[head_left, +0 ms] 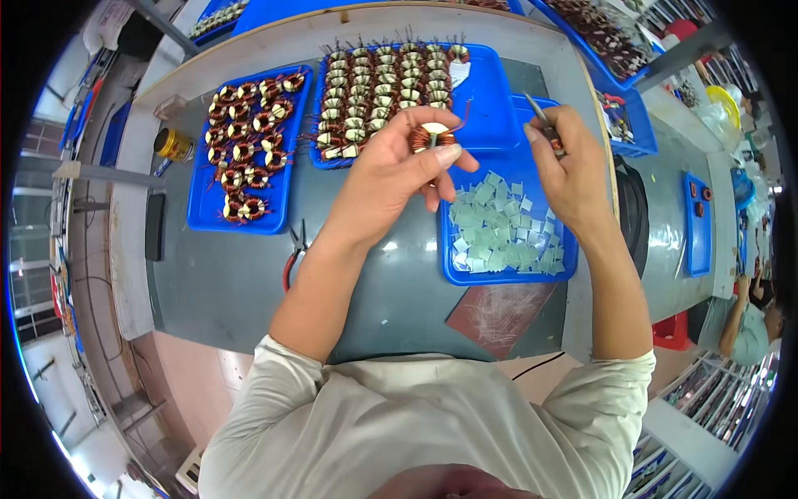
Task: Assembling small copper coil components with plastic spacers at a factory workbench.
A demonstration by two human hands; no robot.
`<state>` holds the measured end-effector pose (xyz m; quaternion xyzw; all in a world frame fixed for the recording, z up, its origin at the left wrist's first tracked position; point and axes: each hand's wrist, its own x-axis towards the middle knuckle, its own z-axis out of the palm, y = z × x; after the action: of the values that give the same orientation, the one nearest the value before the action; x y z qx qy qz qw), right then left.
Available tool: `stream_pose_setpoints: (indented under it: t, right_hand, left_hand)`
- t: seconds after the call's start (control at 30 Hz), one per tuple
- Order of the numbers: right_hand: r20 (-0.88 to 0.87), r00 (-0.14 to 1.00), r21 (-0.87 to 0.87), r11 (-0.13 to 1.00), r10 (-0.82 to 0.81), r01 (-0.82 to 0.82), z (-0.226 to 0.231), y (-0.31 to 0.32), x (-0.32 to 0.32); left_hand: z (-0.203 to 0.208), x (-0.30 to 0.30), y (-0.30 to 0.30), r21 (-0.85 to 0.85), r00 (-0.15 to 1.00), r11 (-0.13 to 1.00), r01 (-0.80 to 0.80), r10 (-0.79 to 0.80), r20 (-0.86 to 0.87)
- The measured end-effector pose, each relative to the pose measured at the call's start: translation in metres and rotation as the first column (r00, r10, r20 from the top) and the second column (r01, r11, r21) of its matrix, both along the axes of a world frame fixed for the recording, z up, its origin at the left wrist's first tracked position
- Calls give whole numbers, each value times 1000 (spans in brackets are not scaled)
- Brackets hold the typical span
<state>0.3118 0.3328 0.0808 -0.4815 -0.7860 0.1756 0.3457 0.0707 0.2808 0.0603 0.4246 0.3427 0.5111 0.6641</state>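
Left fingers: the left hand point(386, 162) pinched a copper-wound coil point(421, 140) between thumb and forefinger, just off the chip tray's far left corner.
Right fingers: the right hand point(573, 170) closed on a slim pointed tool point(549, 129), over the chip tray's far right side.
Chip tray point(514, 163): its pale square chips point(490, 224) lay in a loose heap, plenty left.
Coil rows: beyond the chip tray and to its left, a row tray point(486, 87) held coils in neat lines, with room at its right end; I judged those done.
Loose coils: well left of the chip tray, a second tray point(204, 200) held untidier coils, perhaps waiting; I couldn't tell.
Counter: grey-green counter point(224, 291), with pliers point(288, 270) left of the chip tray and a reddish board point(499, 324) just nearer.
Room: far right of the chip tray sat another person point(752, 333).
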Motion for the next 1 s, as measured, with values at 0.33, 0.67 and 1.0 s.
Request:
stream_pose_setpoints:
  t: [0.33, 0.67, 1.0]
  right_hand:
    - [459, 690, -277, 828, 560, -488, -29, -70, -40]
    - [-34, 929, 133, 923, 369, -361, 23, -57, -30]
    - [171, 852, 178, 835, 496, -521, 35, -38, -28]
  left_hand:
    - [19, -24, -13, 13, 995, 1000, -2, 1, 98]
    - [21, -32, -12, -2, 987, 990, 141, -140, 77]
    - [-1, -27, -9, -76, 917, 914, 397, -393, 63]
